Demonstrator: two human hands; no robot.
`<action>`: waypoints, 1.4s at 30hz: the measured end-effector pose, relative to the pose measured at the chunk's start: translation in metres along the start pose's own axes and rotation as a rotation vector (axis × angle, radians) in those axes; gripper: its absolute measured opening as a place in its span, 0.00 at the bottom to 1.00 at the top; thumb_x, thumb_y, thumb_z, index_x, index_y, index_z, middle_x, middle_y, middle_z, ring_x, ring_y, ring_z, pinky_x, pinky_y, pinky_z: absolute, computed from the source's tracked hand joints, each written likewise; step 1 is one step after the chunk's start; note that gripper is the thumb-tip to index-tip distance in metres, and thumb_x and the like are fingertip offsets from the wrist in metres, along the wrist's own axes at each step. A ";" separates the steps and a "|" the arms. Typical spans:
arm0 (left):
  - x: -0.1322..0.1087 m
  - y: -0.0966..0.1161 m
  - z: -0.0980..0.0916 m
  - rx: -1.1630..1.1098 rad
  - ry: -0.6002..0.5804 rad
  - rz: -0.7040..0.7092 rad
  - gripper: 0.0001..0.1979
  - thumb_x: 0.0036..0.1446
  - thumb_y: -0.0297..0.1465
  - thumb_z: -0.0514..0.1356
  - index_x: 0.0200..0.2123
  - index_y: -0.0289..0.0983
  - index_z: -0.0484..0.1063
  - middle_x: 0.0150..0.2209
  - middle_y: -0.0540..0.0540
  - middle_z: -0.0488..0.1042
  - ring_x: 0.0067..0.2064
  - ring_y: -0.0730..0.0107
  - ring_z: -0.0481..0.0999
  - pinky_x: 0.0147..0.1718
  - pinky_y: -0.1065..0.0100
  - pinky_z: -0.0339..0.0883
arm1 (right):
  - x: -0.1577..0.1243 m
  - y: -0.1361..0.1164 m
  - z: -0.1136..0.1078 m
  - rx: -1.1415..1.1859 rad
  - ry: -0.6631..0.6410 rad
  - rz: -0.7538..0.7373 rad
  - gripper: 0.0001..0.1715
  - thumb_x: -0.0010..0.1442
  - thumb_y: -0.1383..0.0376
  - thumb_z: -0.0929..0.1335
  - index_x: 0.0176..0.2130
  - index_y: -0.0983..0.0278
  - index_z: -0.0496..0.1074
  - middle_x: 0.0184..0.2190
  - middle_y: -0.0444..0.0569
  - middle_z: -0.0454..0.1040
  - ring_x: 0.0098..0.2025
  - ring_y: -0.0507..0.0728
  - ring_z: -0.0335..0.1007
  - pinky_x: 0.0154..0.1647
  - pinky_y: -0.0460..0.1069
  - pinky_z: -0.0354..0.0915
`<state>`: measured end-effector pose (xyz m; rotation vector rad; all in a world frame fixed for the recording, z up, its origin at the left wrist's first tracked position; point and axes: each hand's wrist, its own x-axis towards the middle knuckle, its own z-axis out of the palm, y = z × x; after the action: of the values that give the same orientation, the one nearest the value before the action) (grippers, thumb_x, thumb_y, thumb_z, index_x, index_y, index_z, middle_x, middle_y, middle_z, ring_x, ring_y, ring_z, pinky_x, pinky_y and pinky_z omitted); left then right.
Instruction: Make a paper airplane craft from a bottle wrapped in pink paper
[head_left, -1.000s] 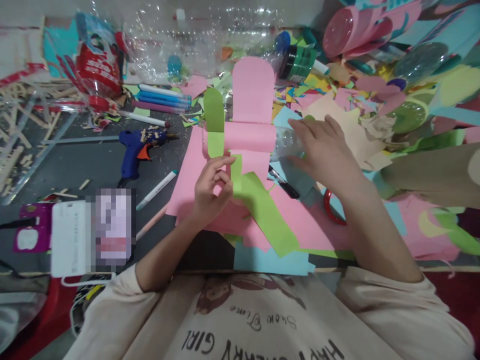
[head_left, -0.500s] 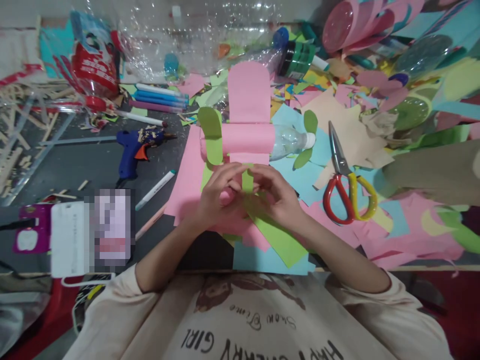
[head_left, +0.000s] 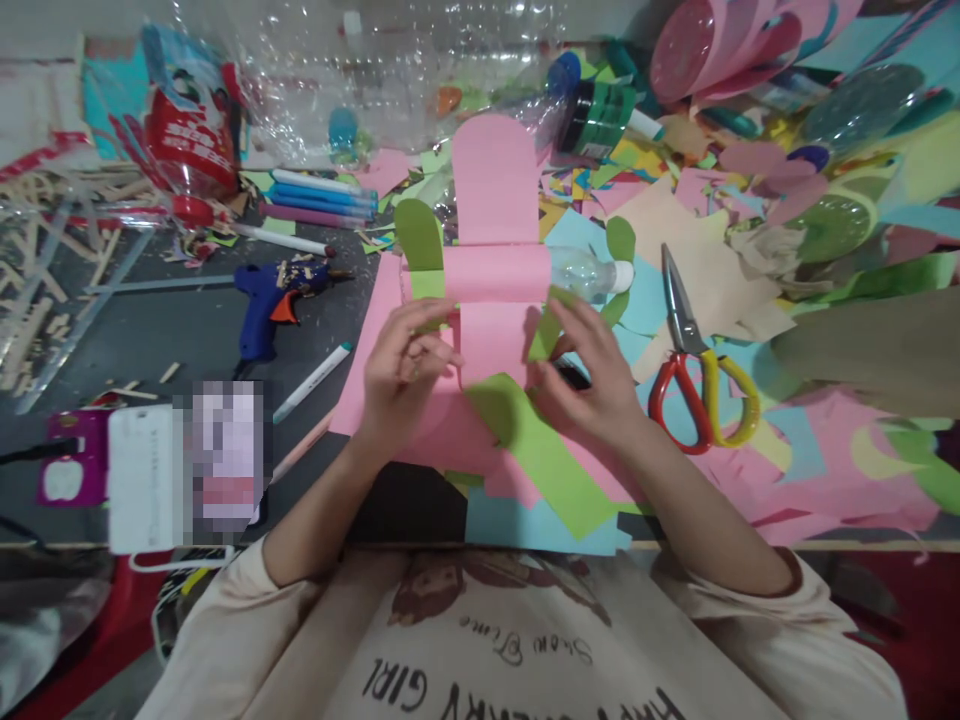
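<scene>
A plastic bottle [head_left: 585, 272] wrapped in pink paper [head_left: 499, 272] lies sideways on the table, its white cap [head_left: 623, 275] to the right. Pink paper wings [head_left: 495, 180] stick out above and below it, green strips [head_left: 420, 235] sit at its left end, and green blades [head_left: 620, 238] are by the cap. Between the fingers of my right hand [head_left: 600, 375] is a small green paper piece [head_left: 546, 332], at the lower wing's right edge. My left hand [head_left: 405, 375] is beside that wing's left edge, fingers apart, with nothing seen in it. A larger green paper strip [head_left: 551, 460] lies below.
Scissors [head_left: 694, 360] with red and yellow handles lie to the right. On the left are a blue glue gun [head_left: 262, 305], several markers [head_left: 322, 195], a phone [head_left: 225, 450] and wooden sticks [head_left: 30, 290]. Paper scraps [head_left: 810, 460] and clear plastic bottles [head_left: 300, 80] crowd the back and right.
My hands have moved apart from the middle, uncovering the lower pink wing. The small green paper piece has gone right with my right hand, and my left hand has let go of it.
</scene>
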<state>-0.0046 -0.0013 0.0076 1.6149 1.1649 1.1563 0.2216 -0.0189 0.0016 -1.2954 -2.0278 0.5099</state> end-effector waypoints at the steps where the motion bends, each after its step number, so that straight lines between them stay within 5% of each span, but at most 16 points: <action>1: 0.004 0.005 -0.008 0.009 0.025 -0.066 0.15 0.63 0.39 0.56 0.52 0.42 0.71 0.42 0.46 0.78 0.33 0.71 0.79 0.31 0.68 0.75 | 0.000 0.006 -0.002 -0.053 0.046 -0.003 0.35 0.66 0.61 0.61 0.69 0.49 0.48 0.66 0.54 0.61 0.64 0.66 0.63 0.56 0.65 0.69; 5: 0.021 0.017 -0.060 0.312 -0.006 -0.221 0.15 0.58 0.40 0.61 0.46 0.42 0.75 0.37 0.46 0.79 0.39 0.63 0.79 0.38 0.62 0.74 | 0.001 0.026 -0.002 -0.099 0.084 0.064 0.38 0.67 0.58 0.60 0.70 0.48 0.40 0.70 0.55 0.53 0.63 0.65 0.65 0.51 0.63 0.72; 9: 0.029 0.001 -0.116 0.864 0.336 -0.264 0.19 0.45 0.35 0.67 0.43 0.37 0.74 0.46 0.40 0.77 0.49 0.49 0.74 0.53 0.47 0.65 | 0.000 0.035 0.005 -0.046 0.050 0.106 0.40 0.67 0.57 0.61 0.71 0.48 0.39 0.72 0.55 0.49 0.58 0.63 0.69 0.43 0.59 0.75; 12: 0.033 -0.012 -0.133 0.921 0.376 -0.479 0.15 0.43 0.38 0.68 0.32 0.39 0.69 0.38 0.41 0.75 0.46 0.44 0.73 0.50 0.46 0.65 | 0.000 0.037 0.011 -0.025 0.058 0.092 0.39 0.66 0.59 0.61 0.70 0.48 0.42 0.71 0.54 0.50 0.61 0.65 0.66 0.44 0.59 0.75; 17: 0.043 -0.011 -0.122 0.906 0.224 -0.716 0.26 0.39 0.43 0.70 0.21 0.43 0.53 0.30 0.44 0.67 0.50 0.35 0.70 0.49 0.45 0.61 | -0.001 0.035 0.015 -0.007 0.044 0.092 0.40 0.65 0.62 0.61 0.70 0.49 0.42 0.72 0.54 0.49 0.63 0.64 0.64 0.46 0.60 0.75; 22: 0.053 -0.005 -0.118 0.898 0.397 -0.785 0.28 0.30 0.33 0.71 0.26 0.43 0.52 0.38 0.43 0.73 0.51 0.36 0.70 0.53 0.39 0.60 | 0.000 0.034 0.015 -0.023 0.071 0.070 0.39 0.64 0.64 0.61 0.69 0.49 0.44 0.71 0.52 0.52 0.71 0.65 0.50 0.55 0.64 0.70; 25: 0.049 0.001 -0.118 0.876 0.492 -0.667 0.24 0.30 0.30 0.71 0.28 0.42 0.59 0.35 0.46 0.73 0.41 0.51 0.73 0.49 0.44 0.66 | 0.000 0.033 0.015 -0.038 0.070 0.077 0.39 0.64 0.64 0.61 0.69 0.49 0.44 0.71 0.51 0.52 0.73 0.65 0.43 0.59 0.66 0.67; 28: 0.036 0.015 -0.109 0.742 0.531 -0.394 0.20 0.36 0.32 0.69 0.35 0.40 0.69 0.33 0.50 0.75 0.34 0.64 0.70 0.46 0.51 0.71 | 0.000 0.032 0.014 -0.034 0.045 0.098 0.39 0.65 0.64 0.61 0.69 0.49 0.43 0.71 0.51 0.50 0.74 0.64 0.41 0.57 0.65 0.69; 32: 0.019 0.036 -0.079 0.725 0.415 -0.113 0.31 0.36 0.33 0.70 0.47 0.37 0.70 0.42 0.47 0.76 0.44 0.59 0.74 0.56 0.53 0.66 | 0.000 0.034 0.015 -0.003 0.026 0.102 0.39 0.65 0.63 0.60 0.70 0.49 0.42 0.72 0.52 0.48 0.73 0.66 0.44 0.48 0.60 0.75; 38: 0.021 0.047 -0.030 0.981 0.117 -0.145 0.29 0.47 0.35 0.62 0.54 0.35 0.65 0.47 0.40 0.76 0.47 0.51 0.76 0.46 0.55 0.72 | 0.000 0.039 0.016 0.036 0.081 0.007 0.37 0.67 0.58 0.60 0.70 0.45 0.42 0.72 0.49 0.49 0.72 0.67 0.46 0.44 0.60 0.77; 42: 0.026 0.040 -0.018 1.025 0.048 -0.086 0.22 0.51 0.38 0.61 0.50 0.37 0.68 0.45 0.38 0.76 0.50 0.48 0.76 0.49 0.55 0.71 | 0.001 0.041 0.016 0.041 0.054 0.027 0.37 0.68 0.55 0.59 0.70 0.44 0.39 0.73 0.47 0.46 0.71 0.68 0.50 0.43 0.61 0.78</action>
<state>-0.0095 0.0159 0.0550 2.2175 2.0191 0.5199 0.2363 -0.0002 -0.0354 -1.2992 -1.9487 0.5214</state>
